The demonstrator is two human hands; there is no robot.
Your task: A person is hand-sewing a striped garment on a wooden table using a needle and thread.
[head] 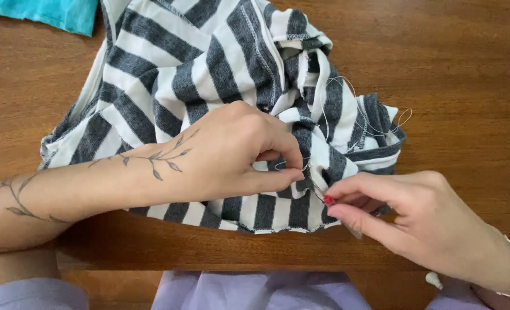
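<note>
Pinching a fold of the striped cloth (209, 63) near the desk's (461, 69) front edge, the left hand (232, 155) keeps thumb and forefinger closed on the fabric, while the right hand (415, 215) has its fingertips clamped on a needle (321, 194) entering that fold. Loose thread (375, 123) loops over the bunched cloth toward the right edge. Stitching well here probably means holding the fold taut, taking small bites, and keeping the thread untangled.

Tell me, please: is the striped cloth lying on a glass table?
No, the striped cloth lies on a brown wooden table, where the left hand pinches it.
</note>
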